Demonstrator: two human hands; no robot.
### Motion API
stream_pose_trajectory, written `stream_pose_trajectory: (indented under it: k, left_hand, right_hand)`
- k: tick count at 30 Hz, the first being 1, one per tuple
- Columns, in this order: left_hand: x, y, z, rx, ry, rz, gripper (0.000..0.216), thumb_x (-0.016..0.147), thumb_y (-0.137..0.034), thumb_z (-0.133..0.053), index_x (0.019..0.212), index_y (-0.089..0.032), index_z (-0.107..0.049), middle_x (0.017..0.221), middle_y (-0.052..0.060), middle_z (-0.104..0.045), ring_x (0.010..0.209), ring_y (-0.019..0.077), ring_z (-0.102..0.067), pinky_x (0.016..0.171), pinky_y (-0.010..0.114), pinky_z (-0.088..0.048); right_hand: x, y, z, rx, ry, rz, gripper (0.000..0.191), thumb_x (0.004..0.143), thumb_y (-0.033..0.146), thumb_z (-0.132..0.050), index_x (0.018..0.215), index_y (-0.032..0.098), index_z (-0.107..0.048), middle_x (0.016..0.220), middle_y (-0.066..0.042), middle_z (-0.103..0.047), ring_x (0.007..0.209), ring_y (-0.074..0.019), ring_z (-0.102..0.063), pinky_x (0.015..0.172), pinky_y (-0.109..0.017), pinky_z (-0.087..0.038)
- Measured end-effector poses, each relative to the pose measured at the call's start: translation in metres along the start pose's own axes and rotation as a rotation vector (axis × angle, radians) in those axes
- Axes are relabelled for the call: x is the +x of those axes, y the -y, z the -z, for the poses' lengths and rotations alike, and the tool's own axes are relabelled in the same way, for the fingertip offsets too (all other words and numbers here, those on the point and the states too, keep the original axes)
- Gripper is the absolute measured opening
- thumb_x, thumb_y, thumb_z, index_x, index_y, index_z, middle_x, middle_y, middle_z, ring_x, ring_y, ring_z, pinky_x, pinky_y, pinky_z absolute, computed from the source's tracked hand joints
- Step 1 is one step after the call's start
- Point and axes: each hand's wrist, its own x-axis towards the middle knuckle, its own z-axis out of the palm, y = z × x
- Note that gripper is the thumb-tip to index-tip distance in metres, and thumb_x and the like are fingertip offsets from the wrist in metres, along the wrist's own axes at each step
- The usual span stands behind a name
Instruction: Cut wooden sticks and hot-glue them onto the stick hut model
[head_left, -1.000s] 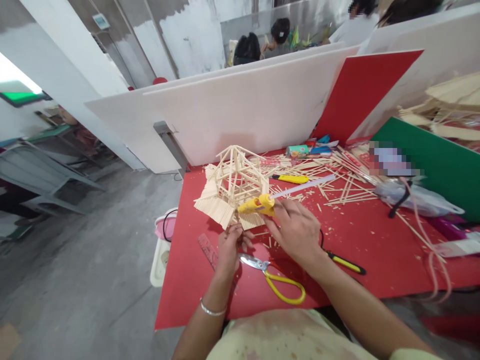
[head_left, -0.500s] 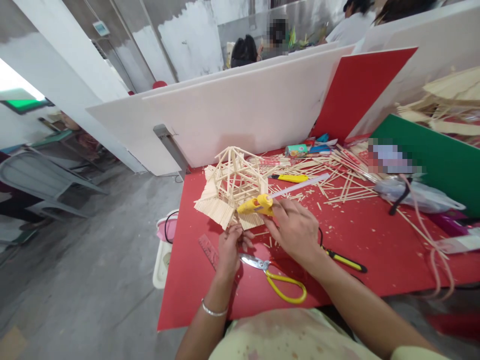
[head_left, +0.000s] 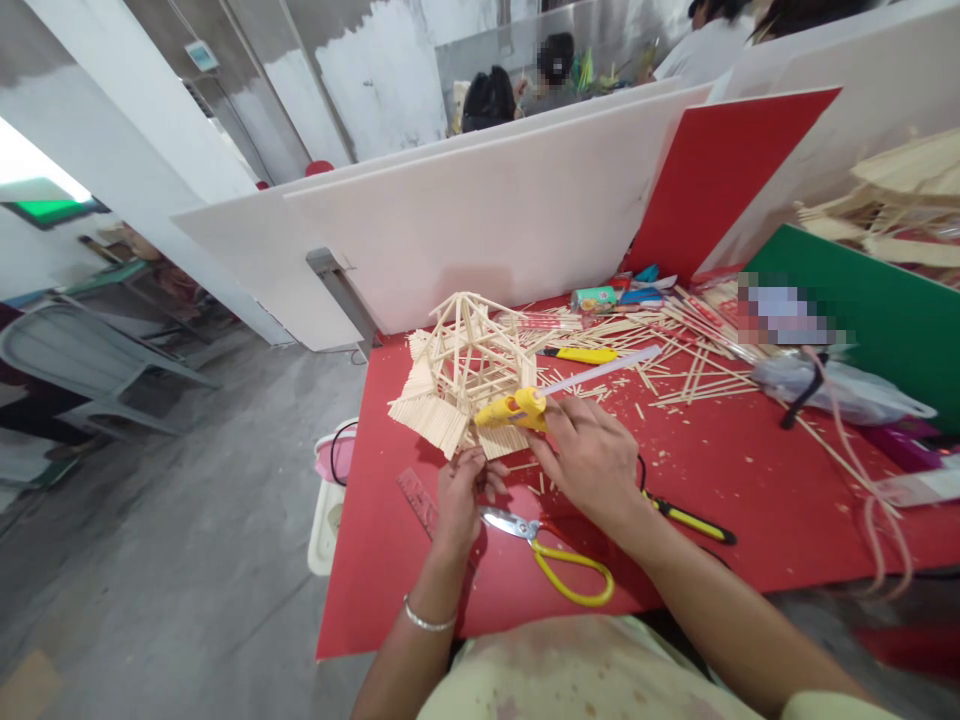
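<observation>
A pavilion-like model of thin wooden sticks (head_left: pixel 469 350) stands on the red tabletop, an open frame above slatted panels. My right hand (head_left: pixel 592 455) is wrapped round a yellow hot glue gun (head_left: pixel 514 408), its nozzle over the model's near side. A long whitish glue stick (head_left: pixel 600 373) juts from the gun's back. My left hand (head_left: pixel 463 485) is closed at the model's near edge, thumb and fingers pinching around the slatted panel there; the exact grip is partly hidden. Scissors with yellow handles (head_left: pixel 574 575) lie between my forearms, beside a clear ruler (head_left: pixel 417 500).
A yellow cutter (head_left: pixel 581 355) lies behind the glue gun, and a black-and-yellow cutter (head_left: pixel 694 522) lies right of my right wrist. Loose sticks (head_left: pixel 697 370) spread across the back right. White boards (head_left: pixel 480 220) wall off the rear; a green board (head_left: pixel 870 310) leans at right. People sit beyond.
</observation>
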Motion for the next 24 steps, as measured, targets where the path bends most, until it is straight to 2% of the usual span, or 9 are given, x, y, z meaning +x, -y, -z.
stream_pose_trajectory:
  k: [24]
  left_hand:
    - [-0.0006, 0.0000, 0.0003, -0.017, 0.019, -0.009, 0.024, 0.076, -0.034, -0.070, 0.080, -0.012, -0.063, 0.069, 0.008, -0.073, 0.046, 0.0127, -0.061, 0.042, 0.021, -0.038]
  right_hand:
    - [-0.0001, 0.0000, -0.0006, -0.012, 0.007, 0.002, 0.041, 0.097, 0.037, -0.055, 0.131, 0.015, -0.056, 0.106, -0.010, -0.067, 0.092, -0.0229, -0.056, 0.079, -0.034, -0.039]
